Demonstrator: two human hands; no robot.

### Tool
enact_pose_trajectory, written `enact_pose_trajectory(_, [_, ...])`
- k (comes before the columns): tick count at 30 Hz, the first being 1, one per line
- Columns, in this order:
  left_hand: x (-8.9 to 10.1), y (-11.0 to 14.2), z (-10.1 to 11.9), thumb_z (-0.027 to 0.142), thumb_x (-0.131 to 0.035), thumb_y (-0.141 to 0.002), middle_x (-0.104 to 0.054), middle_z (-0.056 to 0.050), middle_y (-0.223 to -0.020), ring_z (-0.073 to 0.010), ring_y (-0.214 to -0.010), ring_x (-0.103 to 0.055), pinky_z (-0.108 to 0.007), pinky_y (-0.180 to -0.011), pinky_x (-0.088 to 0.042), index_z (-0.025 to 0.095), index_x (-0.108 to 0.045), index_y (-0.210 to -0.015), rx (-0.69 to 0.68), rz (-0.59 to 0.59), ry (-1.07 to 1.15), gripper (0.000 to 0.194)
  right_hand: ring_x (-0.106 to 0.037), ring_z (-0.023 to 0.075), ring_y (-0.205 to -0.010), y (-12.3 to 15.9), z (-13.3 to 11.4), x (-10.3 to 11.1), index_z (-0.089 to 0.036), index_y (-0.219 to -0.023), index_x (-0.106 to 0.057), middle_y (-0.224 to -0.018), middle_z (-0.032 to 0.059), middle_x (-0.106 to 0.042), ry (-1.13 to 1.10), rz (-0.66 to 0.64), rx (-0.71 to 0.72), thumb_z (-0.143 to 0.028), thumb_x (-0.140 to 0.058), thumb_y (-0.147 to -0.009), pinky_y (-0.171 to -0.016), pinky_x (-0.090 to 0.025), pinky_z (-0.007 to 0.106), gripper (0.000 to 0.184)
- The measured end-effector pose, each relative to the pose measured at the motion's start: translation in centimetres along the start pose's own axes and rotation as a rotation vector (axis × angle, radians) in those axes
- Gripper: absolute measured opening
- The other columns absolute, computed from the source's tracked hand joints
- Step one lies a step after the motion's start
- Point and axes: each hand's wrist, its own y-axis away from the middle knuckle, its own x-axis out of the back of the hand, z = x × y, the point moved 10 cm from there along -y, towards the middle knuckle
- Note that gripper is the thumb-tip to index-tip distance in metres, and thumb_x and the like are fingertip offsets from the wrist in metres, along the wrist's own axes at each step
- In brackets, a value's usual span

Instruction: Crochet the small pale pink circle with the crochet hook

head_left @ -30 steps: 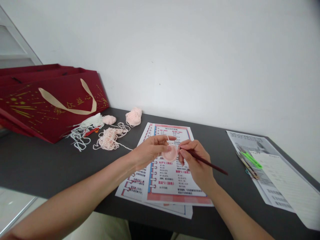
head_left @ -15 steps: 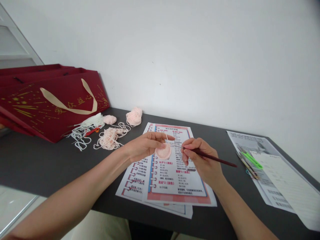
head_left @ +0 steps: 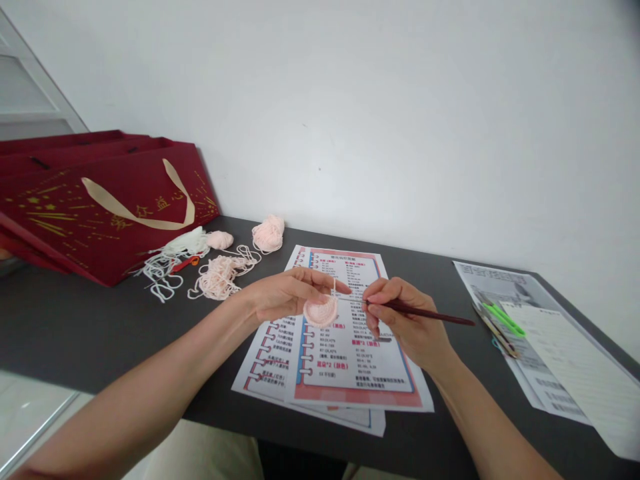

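Note:
Between the thumb and fingers of my left hand is a small round piece of pale pink crochet, hanging above the printed sheets. A strand of pink yarn runs from it up to my raised index finger. My right hand is closed round a crochet hook with a dark reddish-brown handle, held like a pen. The hook's thin metal shaft points left and reaches the top edge of the crochet piece. Its very tip is too small to make out.
Printed pattern sheets lie under my hands on the dark table. To the left are a loose yarn heap, white yarn, a pink ball and red paper bags. Papers with a green tool lie right.
My left hand has shifted slightly left and down with the crochet piece, which now tilts differently. The hook has levelled out, and its shaft shows more clearly against the piece.

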Motion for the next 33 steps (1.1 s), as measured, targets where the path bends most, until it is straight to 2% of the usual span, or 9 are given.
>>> enact_pose_trajectory(6, [0.3,0.0,0.0,0.011,-0.068,-0.071,-0.072,-0.008,-0.085,-0.0143,-0.070,-0.065,-0.025,-0.067,-0.049,0.011,-0.070,-0.102,0.005,0.015,-0.015,0.031,-0.057,0.0081,-0.052,0.2,-0.3,0.0,-0.022,-0.080,-0.065,-0.087,0.0007,-0.059,0.081,-0.016,0.020,-0.013,-0.065,-0.081,-0.046,-0.047,0.025,0.009])
enact_pose_trajectory(11, [0.1,0.2,0.4,0.013,-0.068,-0.072,-0.068,-0.003,-0.074,-0.0104,-0.063,-0.059,-0.022,-0.060,-0.043,0.013,-0.070,-0.101,-0.017,0.020,-0.138,0.029,-0.054,0.0084,-0.048,-0.1,0.5,0.4,-0.020,-0.076,-0.064,-0.081,0.0005,-0.061,-0.091,0.010,-0.077,-0.017,-0.068,-0.077,-0.040,-0.043,0.023,0.005])
enact_pose_trajectory(15, [0.2,0.2,2.1,0.015,-0.068,-0.073,-0.059,0.002,-0.067,-0.0085,-0.061,-0.052,-0.022,-0.059,-0.038,0.016,-0.070,-0.100,-0.232,0.184,-0.347,0.027,-0.050,0.0078,-0.046,-0.3,2.0,0.1,-0.019,-0.074,-0.062,-0.071,-0.0007,-0.063,-0.278,0.069,-0.206,-0.019,-0.068,-0.077,-0.037,-0.041,0.019,0.007])
enact_pose_trajectory(17, [0.0,0.4,2.6,0.019,-0.066,-0.076,-0.056,0.002,-0.067,-0.0099,-0.064,-0.052,-0.024,-0.063,-0.038,0.015,-0.068,-0.103,-0.324,0.269,-0.425,0.027,-0.050,0.0080,-0.048,-0.3,2.7,-0.3,-0.020,-0.075,-0.061,-0.069,-0.0015,-0.063,-0.346,0.099,-0.232,-0.019,-0.067,-0.078,-0.039,-0.044,0.019,0.007])
enact_pose_trajectory(20, [-0.3,0.3,2.3,0.024,-0.066,-0.077,-0.057,0.002,-0.070,-0.0115,-0.065,-0.054,-0.028,-0.066,-0.040,0.015,-0.064,-0.108,-0.367,0.317,-0.436,0.033,-0.054,0.0088,-0.054,-0.3,3.3,-0.7,-0.020,-0.077,-0.061,-0.070,-0.0020,-0.063,-0.389,0.149,-0.219,-0.021,-0.066,-0.079,-0.049,-0.052,0.022,0.005])
enact_pose_trajectory(26, [0.3,-0.2,1.3,0.026,-0.070,-0.075,-0.059,0.001,-0.074,-0.0122,-0.068,-0.057,-0.028,-0.068,-0.041,0.017,-0.064,-0.110,-0.338,0.289,-0.326,0.037,-0.055,0.0093,-0.054,-0.1,3.2,-0.3,-0.021,-0.077,-0.059,-0.068,-0.0030,-0.061,-0.317,0.197,-0.181,-0.022,-0.063,-0.082,-0.057,-0.053,0.026,0.006])
enact_pose_trajectory(33, [0.8,-0.1,1.7,0.018,-0.069,-0.072,-0.059,0.002,-0.075,-0.0101,-0.069,-0.055,-0.025,-0.068,-0.039,0.017,-0.067,-0.099,-0.357,0.345,-0.308,0.028,-0.054,0.0105,-0.054,-0.1,1.4,0.7,-0.020,-0.074,-0.058,-0.067,-0.0032,-0.059,-0.113,0.183,-0.054,-0.020,-0.063,-0.081,-0.060,-0.054,0.032,0.009])
